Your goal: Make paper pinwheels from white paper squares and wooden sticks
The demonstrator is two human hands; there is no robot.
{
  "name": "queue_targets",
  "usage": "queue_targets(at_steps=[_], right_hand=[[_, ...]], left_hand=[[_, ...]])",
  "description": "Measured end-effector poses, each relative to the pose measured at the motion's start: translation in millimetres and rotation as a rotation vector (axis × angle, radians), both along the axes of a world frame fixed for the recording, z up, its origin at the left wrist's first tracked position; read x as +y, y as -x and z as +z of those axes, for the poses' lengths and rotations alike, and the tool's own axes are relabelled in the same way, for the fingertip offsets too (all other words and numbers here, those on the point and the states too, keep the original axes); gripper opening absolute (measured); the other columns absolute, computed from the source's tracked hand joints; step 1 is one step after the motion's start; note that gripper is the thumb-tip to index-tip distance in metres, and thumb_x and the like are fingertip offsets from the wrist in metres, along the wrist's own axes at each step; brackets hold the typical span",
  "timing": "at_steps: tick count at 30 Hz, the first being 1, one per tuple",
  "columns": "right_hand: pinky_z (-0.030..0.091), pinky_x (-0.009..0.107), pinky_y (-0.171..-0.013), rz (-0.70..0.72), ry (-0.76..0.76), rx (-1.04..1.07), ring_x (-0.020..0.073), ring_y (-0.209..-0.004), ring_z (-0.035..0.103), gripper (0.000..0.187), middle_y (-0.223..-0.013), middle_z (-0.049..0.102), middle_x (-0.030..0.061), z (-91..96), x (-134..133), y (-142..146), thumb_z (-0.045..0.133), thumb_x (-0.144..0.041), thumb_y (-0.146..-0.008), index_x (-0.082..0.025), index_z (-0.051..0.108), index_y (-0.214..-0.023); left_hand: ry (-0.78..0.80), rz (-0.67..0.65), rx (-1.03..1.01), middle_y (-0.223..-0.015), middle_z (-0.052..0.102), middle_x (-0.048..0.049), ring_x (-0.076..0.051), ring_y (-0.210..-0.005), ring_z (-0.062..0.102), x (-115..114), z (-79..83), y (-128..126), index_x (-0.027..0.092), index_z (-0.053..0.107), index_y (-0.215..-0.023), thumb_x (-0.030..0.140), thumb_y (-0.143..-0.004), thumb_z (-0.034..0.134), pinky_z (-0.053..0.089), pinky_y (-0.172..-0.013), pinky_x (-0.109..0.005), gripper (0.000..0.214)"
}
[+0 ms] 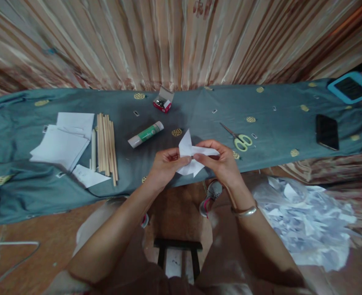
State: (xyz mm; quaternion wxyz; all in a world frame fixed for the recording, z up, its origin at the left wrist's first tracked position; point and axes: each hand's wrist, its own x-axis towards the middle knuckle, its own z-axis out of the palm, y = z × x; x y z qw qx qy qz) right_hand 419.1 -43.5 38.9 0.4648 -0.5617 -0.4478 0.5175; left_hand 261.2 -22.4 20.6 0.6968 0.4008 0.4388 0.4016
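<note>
Both hands hold a folded white paper shape (pixel 189 152) above the near edge of the table. My left hand (pixel 166 166) pinches its left side with fingers closed. My right hand (pixel 220 161) pinches its right side, thumb and fingers pressed on a pointed flap. A metal bangle (pixel 244 211) sits on my right wrist.
On the teal cloth (pixel 39 192) lie a stack of white sheets (pixel 62 143), several wooden sticks (pixel 106 146), a glue stick (pixel 145 134), a small red staple box (pixel 163 100), scissors (pixel 239 139), a dark phone (pixel 326 131) and a blue-framed tablet (pixel 352 87). A bag of paper scraps (pixel 306 221) lies on the floor at right.
</note>
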Motion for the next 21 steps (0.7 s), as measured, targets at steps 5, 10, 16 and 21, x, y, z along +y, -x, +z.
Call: queue_targets(at_steps=[5, 10, 16, 21], right_hand=[[0.044, 0.026, -0.054, -0.012, -0.018, -0.022, 0.0114, -0.057, 0.053, 0.026, -0.070, 0.065, -0.0029, -1.8, 3, 0, 0.079, -0.037, -0.065, -0.022, 0.066, -0.082], [0.045, 0.025, -0.054, -0.021, 0.000, 0.004, 0.0106, -0.056, 0.053, 0.024, -0.070, 0.066, -0.0032, -3.1, 4, -2, 0.080, -0.033, -0.065, -0.022, 0.068, -0.082], [0.044, 0.024, -0.051, -0.043, 0.013, 0.023, 0.0100, -0.054, 0.052, 0.024, -0.066, 0.064, -0.0038, -8.4, 3, -5, 0.079, -0.038, -0.068, -0.023, 0.069, -0.083], [0.042, 0.022, -0.050, -0.053, -0.005, 0.061, 0.0087, -0.052, 0.051, 0.020, -0.065, 0.065, -0.0044, -11.0, 3, -6, 0.079, -0.035, -0.068, -0.022, 0.069, -0.081]], left_hand=[[0.036, 0.010, -0.024, -0.065, 0.068, 0.0006, -0.010, -0.054, 0.053, 1, 1.9, -3, 0.015, 0.073, -0.072, 0.036, -0.053, 0.084, 0.040, -0.053, -0.022, 0.030], [0.043, 0.008, -0.045, -0.067, 0.069, 0.0003, -0.010, -0.057, 0.055, 2, 0.1, -4, 0.014, 0.074, -0.073, 0.035, -0.049, 0.087, 0.042, -0.055, -0.023, 0.033], [0.044, 0.008, -0.017, -0.067, 0.069, -0.0001, -0.011, -0.058, 0.056, 2, -2.9, -2, 0.014, 0.073, -0.072, 0.033, -0.052, 0.085, 0.043, -0.056, -0.023, 0.030], [0.063, -0.004, -0.040, -0.065, 0.069, 0.0004, -0.010, -0.055, 0.055, 2, 0.7, -2, 0.014, 0.073, -0.068, 0.030, -0.050, 0.085, 0.043, -0.054, -0.023, 0.028]])
